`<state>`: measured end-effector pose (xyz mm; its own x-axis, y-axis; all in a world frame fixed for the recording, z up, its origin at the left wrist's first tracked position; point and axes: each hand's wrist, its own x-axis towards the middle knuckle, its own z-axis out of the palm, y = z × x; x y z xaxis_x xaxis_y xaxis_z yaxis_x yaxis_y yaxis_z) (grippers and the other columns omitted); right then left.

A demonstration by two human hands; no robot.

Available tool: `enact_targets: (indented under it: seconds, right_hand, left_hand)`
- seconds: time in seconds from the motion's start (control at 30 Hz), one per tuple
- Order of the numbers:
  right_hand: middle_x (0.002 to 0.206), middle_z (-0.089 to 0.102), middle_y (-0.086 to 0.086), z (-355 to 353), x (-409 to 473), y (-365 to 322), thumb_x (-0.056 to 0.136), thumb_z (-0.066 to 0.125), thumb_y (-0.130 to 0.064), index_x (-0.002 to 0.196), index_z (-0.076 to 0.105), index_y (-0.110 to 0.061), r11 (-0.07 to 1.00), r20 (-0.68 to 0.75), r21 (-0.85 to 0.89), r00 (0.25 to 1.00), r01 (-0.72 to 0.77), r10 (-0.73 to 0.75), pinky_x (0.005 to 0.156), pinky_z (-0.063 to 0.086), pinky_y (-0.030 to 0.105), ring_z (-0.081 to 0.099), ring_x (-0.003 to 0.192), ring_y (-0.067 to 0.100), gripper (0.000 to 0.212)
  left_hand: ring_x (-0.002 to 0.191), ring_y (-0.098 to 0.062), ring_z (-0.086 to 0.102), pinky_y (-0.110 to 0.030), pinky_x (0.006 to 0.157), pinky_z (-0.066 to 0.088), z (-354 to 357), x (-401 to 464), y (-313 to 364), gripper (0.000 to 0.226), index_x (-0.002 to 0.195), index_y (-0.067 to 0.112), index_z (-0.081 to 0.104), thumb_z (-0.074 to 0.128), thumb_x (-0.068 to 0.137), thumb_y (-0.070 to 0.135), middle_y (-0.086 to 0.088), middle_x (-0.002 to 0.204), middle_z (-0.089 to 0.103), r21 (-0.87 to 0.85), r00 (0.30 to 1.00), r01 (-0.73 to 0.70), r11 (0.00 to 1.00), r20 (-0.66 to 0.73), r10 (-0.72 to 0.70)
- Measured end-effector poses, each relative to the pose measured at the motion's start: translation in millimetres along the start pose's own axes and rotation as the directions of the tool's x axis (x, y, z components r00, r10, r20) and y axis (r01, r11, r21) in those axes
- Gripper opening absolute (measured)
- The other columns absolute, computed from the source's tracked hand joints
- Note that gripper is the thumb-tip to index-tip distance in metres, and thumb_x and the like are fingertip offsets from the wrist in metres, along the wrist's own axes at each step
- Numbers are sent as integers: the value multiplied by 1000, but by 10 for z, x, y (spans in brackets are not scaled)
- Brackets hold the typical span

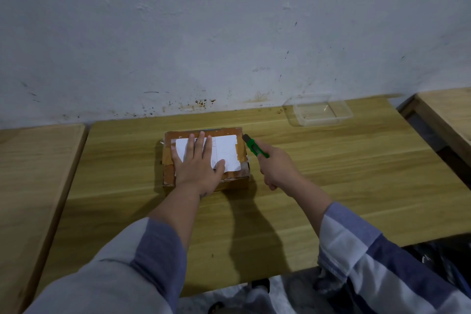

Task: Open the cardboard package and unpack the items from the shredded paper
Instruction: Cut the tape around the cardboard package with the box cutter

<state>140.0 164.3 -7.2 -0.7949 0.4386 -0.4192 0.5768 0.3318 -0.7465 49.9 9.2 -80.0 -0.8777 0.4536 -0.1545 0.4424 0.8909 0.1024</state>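
Wooden table (331,160) | 1 cardboard package (207,159), left hand (198,164) flat, fingers apart | right hand (276,166) clamps 1 green cutter (255,146)

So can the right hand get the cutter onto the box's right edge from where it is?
Probably yes. The right hand holds the green cutter beside the box, tip near its far right corner; the left hand lies flat further left.

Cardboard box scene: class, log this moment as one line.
left hand: flat on box | right hand: holds green knife at right edge | box: taped shut
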Motion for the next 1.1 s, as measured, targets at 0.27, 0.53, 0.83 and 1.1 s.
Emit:
enact_targets:
  seconds: [0.27, 0.53, 0.83, 1.1]
  right_hand:
    - [119, 60, 11, 64, -171, -2, 98, 34, -15, 146, 31, -31, 966, -54, -252, 996, 54, -70, 46, 46, 27, 57, 66, 19, 50]
    - [117, 64, 13, 157, -334, 73, 97, 35, -11, 148, 28, -26, 932, -22, -356, 996, 75, -88, 53, 42, 26, 57, 73, 18, 53]
    - [111, 61, 8, 121, -458, 152, 98, 33, -13, 146, 31, -30, 972, -25, -231, 999, 29, -35, 44, 34, 18, 40, 56, 5, 51]
    - [76, 54, 3, 23, -553, 233, 97, 32, -14, 142, 35, -38, 996, 18, -83, 999, -35, 36, 39, 38, 25, 43, 48, 17, 52]
  left_hand:
    - [145, -19, -24, -57, 111, -17, 11, 1, 10, 70, 151, 25, -13, 11, 95, 60, 2, 159, -22, 9, 1000, 6, 1000, -17, -6]
    - [145, -20, -23, -59, 113, -14, 23, 4, 16, 71, 152, 25, -13, 10, 95, 61, 2, 159, -22, 19, 1000, 17, 1000, -26, -16]
    - [145, -20, -23, -58, 113, -15, 17, 4, 18, 71, 152, 25, -12, 10, 95, 61, 2, 159, -21, 13, 1000, 20, 1000, -21, -20]
    - [146, -21, -22, -58, 113, -14, 0, -13, 21, 71, 152, 25, -12, 11, 95, 61, 2, 159, -21, 15, 1000, 23, 1000, -9, -22]
